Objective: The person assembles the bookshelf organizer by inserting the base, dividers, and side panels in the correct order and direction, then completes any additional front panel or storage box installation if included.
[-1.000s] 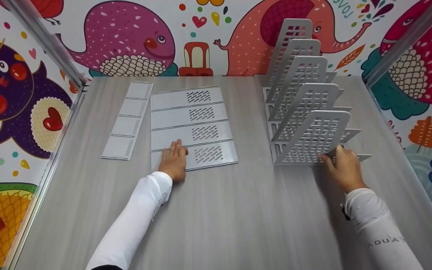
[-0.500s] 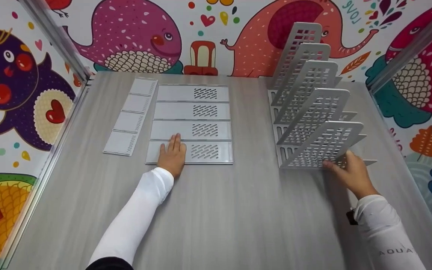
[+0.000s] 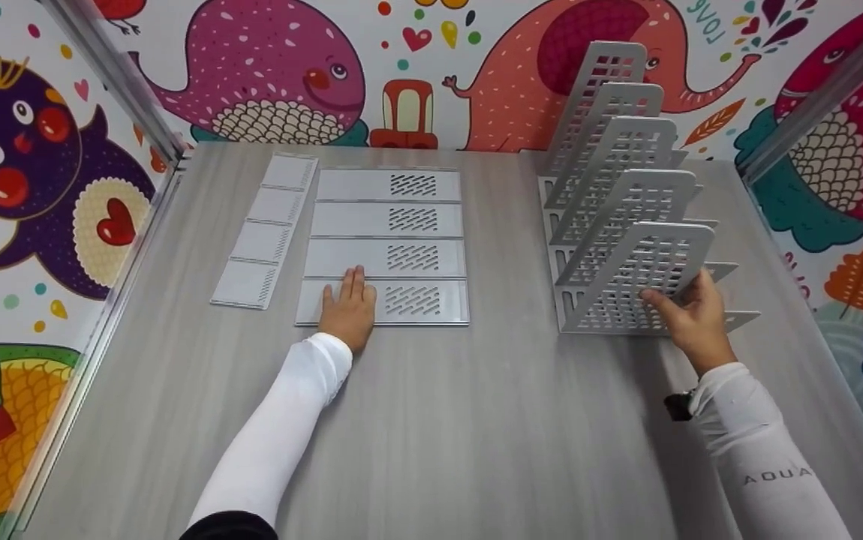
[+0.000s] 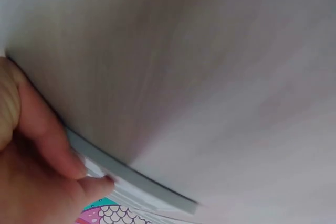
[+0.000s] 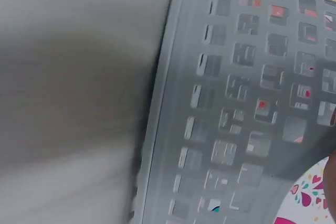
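My left hand [image 3: 349, 311] rests palm down on the lower left of a flat pale-grey panel [image 3: 345, 255]. The panel has several rows, each with a patch of slanted slots. In the left wrist view, the thumb lies along the panel's edge [image 4: 147, 184]. On the right stands a grey metal file rack [image 3: 565, 300] with several leaning perforated dividers. My right hand [image 3: 698, 319] pinches the right edge of its front divider [image 3: 641, 274], thumb in front and fingers partly hidden behind. The right wrist view shows the divider's square holes [image 5: 236, 103] up close.
A narrow flat pale-grey strip [image 3: 255, 244] lies slanted left of the panel. Everything sits on a grey wood-grain table [image 3: 439, 435]. Behind it rises a cartoon-printed wall [image 3: 401, 45], and metal posts [image 3: 127, 82] frame the corners.
The flat panel has turned from slightly askew to square under my left hand. My right hand has moved from the front divider's base up its right edge; that divider's top dipped, then rose again.
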### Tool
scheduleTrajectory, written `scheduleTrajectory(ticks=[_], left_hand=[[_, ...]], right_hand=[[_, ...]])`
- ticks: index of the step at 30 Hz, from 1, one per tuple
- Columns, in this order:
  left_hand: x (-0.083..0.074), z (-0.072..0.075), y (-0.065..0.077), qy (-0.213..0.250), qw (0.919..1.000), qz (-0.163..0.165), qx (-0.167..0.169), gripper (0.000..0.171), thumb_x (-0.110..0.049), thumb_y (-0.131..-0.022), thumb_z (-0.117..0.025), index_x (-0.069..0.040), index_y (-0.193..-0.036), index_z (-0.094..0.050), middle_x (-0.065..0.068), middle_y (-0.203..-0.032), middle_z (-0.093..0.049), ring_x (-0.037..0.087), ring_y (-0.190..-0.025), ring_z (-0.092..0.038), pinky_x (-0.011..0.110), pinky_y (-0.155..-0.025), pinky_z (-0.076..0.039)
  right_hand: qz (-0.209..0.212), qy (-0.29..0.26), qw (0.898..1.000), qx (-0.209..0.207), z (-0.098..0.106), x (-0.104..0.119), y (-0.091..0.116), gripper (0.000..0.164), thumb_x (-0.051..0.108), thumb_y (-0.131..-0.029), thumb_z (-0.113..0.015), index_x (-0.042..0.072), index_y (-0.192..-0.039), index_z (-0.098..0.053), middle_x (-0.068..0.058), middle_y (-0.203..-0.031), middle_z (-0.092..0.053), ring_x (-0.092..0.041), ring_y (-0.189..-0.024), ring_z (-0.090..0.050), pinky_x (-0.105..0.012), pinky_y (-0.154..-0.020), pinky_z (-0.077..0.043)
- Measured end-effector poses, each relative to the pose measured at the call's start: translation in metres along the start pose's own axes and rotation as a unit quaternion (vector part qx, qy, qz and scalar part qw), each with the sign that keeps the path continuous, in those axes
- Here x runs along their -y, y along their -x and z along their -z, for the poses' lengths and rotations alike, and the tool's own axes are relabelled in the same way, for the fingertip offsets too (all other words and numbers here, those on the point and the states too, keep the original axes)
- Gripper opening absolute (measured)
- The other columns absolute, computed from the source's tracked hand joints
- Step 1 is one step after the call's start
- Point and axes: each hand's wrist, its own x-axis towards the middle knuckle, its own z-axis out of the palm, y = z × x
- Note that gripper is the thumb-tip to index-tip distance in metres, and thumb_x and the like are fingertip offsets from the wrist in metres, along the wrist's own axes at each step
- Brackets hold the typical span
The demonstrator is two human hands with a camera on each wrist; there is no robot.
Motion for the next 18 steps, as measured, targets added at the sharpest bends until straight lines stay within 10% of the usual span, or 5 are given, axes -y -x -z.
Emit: scheduleTrajectory(ticks=[12,18], left_hand=[[-0.001,0.001,0.005,-0.031,0.9992,0.000,-0.024,0.020,0.002,-0.094,-0.040,0.006,-0.113,-0.044,0.028,-0.153,-0.024,0.040,-0.144,-0.024,0.065,-0.106,-0.030],[-0.003,0.002,0.006,-0.028,0.9992,-0.001,-0.030,0.021,0.000,-0.095,-0.035,0.007,-0.113,-0.045,0.029,-0.152,-0.026,0.040,-0.144,-0.025,0.065,-0.106,-0.031]], right_hand=[[0.027,0.116,0.987,0.103,0.020,0.019,-0.007,0.042,-0.005,-0.080,-0.069,0.009,-0.117,-0.055,0.026,-0.094,-0.064,0.009,-0.085,-0.061,-0.007,-0.072,-0.048],[0.146,0.256,0.946,0.136,0.021,0.039,-0.014,0.037,-0.003,-0.075,-0.074,-0.002,-0.109,-0.059,0.006,-0.087,-0.067,0.007,-0.078,-0.056,-0.009,-0.068,-0.043]])
